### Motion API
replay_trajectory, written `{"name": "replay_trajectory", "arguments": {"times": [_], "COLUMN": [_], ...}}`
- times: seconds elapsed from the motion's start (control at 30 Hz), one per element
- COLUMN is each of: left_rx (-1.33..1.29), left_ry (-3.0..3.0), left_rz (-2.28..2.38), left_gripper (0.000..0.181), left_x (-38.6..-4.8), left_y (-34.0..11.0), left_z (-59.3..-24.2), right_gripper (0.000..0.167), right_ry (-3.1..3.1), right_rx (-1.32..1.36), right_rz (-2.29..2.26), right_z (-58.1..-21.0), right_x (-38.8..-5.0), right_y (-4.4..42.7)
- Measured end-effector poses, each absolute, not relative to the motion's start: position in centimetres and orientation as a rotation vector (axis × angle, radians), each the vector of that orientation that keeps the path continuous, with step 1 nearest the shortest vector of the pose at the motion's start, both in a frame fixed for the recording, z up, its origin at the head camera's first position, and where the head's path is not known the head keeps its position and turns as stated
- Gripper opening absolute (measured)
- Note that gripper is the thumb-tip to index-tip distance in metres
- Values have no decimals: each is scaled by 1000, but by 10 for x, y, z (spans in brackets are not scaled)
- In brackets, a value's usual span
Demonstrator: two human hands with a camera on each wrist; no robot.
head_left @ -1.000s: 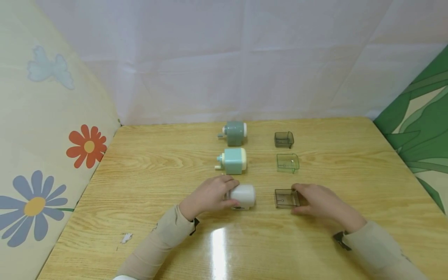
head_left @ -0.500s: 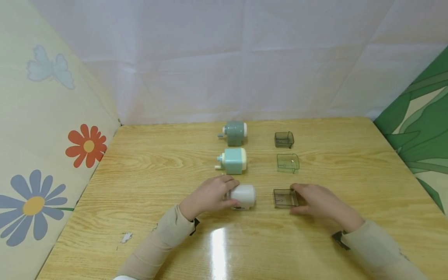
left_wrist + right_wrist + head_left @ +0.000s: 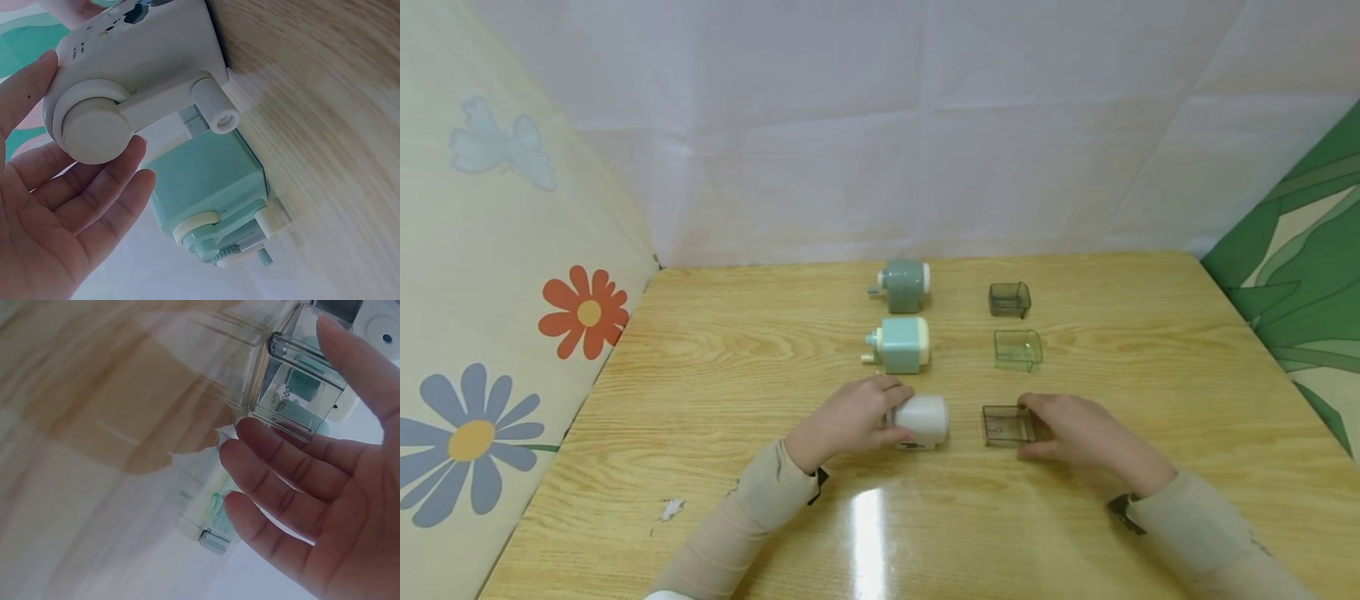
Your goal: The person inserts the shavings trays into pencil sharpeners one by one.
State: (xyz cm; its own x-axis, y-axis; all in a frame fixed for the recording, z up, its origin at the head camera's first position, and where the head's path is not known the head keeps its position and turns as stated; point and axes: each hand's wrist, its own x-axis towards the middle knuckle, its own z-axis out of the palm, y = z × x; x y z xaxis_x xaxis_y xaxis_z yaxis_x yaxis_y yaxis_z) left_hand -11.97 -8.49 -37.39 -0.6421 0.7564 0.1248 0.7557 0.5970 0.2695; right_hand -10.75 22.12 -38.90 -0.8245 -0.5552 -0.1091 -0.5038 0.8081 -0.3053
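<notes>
Fingers of the left hand point(image 3: 850, 421) curve around one end of a white sharpener point(image 3: 922, 418), the thumb against its near side, so the grip is only as wide as the body. In the left wrist view the sharpener's pale crank point(image 3: 162, 103) faces the palm, and dark printed shapes show on its casing. Level with it, thumb and fingertips of the right hand point(image 3: 1078, 433) pinch a smoky clear tray point(image 3: 1003, 423) by its outer end; the right wrist view shows lettering through its wall. Sharpener and tray stand in line with a narrow gap between them, over the wooden table point(image 3: 760, 333); I cannot tell whether the tray touches the wood.

Just beyond, a squarish teal sharpener point(image 3: 901, 344) with a cream end stands across from a green-edged clear tray point(image 3: 1017, 346), well apart. Farther still, a dark green sharpener point(image 3: 904, 286) sits across from a dark grey tray point(image 3: 1007, 300). Behind the table's far edge hangs a creased white cloth point(image 3: 917, 125).
</notes>
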Motion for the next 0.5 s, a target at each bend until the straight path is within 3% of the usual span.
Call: {"name": "replay_trajectory", "arguments": {"times": [0.5], "left_rx": [1317], "left_ry": [2798], "left_rz": [470], "left_gripper": [51], "left_x": [-120], "left_y": [-85], "left_z": [-373], "right_gripper": [65], "right_ry": [2805], "right_rx": [-839], "right_rz": [-395], "right_z": [-392], "right_x": [-109], "right_y": [218]}}
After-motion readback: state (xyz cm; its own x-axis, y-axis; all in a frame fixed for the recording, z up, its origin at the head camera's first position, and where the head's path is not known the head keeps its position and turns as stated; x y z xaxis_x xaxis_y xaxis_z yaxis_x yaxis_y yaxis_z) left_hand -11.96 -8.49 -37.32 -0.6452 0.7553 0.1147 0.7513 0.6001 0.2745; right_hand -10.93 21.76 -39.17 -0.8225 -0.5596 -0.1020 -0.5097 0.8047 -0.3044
